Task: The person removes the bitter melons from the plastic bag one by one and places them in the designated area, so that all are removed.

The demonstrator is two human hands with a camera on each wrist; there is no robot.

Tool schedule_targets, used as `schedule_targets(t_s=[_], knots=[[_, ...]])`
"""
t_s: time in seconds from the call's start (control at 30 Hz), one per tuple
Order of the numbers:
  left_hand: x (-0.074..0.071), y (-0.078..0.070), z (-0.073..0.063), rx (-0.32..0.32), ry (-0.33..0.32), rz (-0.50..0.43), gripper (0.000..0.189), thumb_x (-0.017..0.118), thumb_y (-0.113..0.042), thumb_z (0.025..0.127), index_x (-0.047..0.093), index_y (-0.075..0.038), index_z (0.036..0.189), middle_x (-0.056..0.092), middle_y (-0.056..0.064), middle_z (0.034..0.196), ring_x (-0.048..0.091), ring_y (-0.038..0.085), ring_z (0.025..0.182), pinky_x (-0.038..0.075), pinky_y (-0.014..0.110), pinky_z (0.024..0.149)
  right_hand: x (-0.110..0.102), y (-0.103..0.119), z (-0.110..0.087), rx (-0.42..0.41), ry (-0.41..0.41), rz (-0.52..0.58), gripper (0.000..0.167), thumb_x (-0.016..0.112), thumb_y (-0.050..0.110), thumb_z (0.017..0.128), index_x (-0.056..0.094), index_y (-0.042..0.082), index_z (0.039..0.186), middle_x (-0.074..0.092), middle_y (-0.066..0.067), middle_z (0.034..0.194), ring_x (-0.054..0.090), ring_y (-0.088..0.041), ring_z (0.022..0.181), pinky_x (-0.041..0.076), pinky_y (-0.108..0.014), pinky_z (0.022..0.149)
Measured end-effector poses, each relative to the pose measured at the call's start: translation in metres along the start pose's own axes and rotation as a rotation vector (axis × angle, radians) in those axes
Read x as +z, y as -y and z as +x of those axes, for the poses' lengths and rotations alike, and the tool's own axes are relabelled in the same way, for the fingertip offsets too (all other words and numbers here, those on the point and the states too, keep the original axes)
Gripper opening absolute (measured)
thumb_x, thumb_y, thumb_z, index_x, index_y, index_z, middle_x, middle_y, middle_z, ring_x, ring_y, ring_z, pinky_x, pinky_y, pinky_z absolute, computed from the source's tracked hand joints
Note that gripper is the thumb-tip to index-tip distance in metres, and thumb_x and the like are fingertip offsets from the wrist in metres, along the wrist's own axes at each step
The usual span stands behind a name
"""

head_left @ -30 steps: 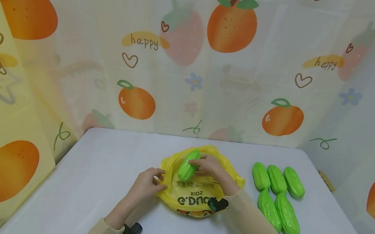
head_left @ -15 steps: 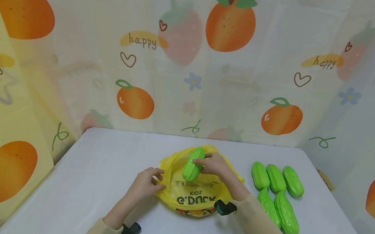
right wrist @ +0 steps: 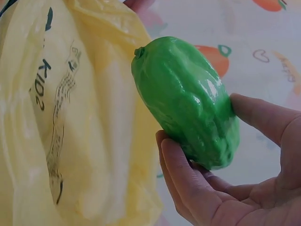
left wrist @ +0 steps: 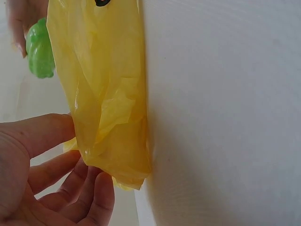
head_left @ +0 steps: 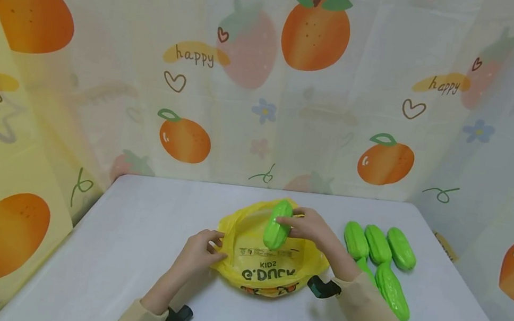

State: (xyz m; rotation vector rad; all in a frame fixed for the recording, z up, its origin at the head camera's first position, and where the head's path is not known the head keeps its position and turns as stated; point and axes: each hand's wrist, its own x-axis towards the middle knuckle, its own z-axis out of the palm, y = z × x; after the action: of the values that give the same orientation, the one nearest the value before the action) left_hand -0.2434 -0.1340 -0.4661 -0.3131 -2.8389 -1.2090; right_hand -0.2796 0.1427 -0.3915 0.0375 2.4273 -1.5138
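A yellow plastic bag point(head_left: 250, 258) with dark lettering lies mouth open in the middle of the white table. My left hand point(head_left: 199, 252) pinches the bag's left rim; in the left wrist view the thumb and fingers are at the edge of the bag point(left wrist: 108, 94). Over the bag's right part, my right hand point(head_left: 313, 226) holds a glossy green bitter melon point(head_left: 277, 224) between thumb and fingers. Up close, the held bitter melon point(right wrist: 188, 103) has a ridged, wrinkled skin and a small stem nub.
More green bitter melons point(head_left: 378, 244) lie in two rows on the table's right side, one partly hidden by my right forearm. A curtain point(head_left: 239, 105) printed with fruit stands behind the table point(head_left: 145, 211). Each wrist wears a black camera point(head_left: 324, 287).
My right hand has moved right across the bag with the bitter melon, which stands more upright now. My left hand keeps its hold on the rim.
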Motion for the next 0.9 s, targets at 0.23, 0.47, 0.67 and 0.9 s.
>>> schedule_targets(t_s=[0.23, 0.47, 0.67, 0.9], knots=[[0.000, -0.001, 0.000, -0.006, 0.003, -0.005, 0.046, 0.079, -0.012, 0.075, 0.063, -0.002, 0.118, 0.062, 0.005, 0.093, 0.060, 0.015, 0.076, 0.052, 0.024, 0.061, -0.015, -0.002, -0.011, -0.012, -0.018, -0.036, 0.074, 0.071, 0.038, 0.083, 0.043, -0.006, 0.135, 0.055, -0.025, 0.127, 0.068, -0.025, 0.095, 0.053, -0.040, 0.088], [0.000, 0.000, 0.000, 0.003, 0.000, -0.008, 0.046, 0.079, -0.012, 0.075, 0.063, -0.002, 0.118, 0.062, 0.005, 0.093, 0.061, 0.015, 0.076, 0.053, 0.024, 0.061, -0.029, -0.009, -0.017, -0.038, -0.030, -0.014, 0.075, 0.071, 0.037, 0.083, 0.041, -0.006, 0.136, 0.056, -0.028, 0.125, 0.068, -0.026, 0.096, 0.053, -0.041, 0.087], [0.001, 0.000, 0.000, -0.001, 0.003, -0.007, 0.047, 0.079, -0.012, 0.075, 0.063, -0.003, 0.118, 0.062, 0.005, 0.093, 0.060, 0.015, 0.076, 0.052, 0.023, 0.061, -0.041, -0.009, -0.026, -0.024, -0.032, -0.024, 0.075, 0.071, 0.037, 0.084, 0.040, -0.005, 0.138, 0.054, -0.029, 0.128, 0.066, -0.029, 0.101, 0.052, -0.041, 0.089], [0.002, 0.000, 0.000, -0.002, 0.006, -0.007, 0.046, 0.079, -0.013, 0.075, 0.063, -0.003, 0.117, 0.062, 0.004, 0.093, 0.060, 0.015, 0.076, 0.052, 0.023, 0.061, -0.059, -0.013, -0.035, -0.041, -0.026, -0.035, 0.080, 0.069, 0.039, 0.085, 0.035, -0.005, 0.141, 0.048, -0.031, 0.133, 0.064, -0.031, 0.105, 0.052, -0.041, 0.090]])
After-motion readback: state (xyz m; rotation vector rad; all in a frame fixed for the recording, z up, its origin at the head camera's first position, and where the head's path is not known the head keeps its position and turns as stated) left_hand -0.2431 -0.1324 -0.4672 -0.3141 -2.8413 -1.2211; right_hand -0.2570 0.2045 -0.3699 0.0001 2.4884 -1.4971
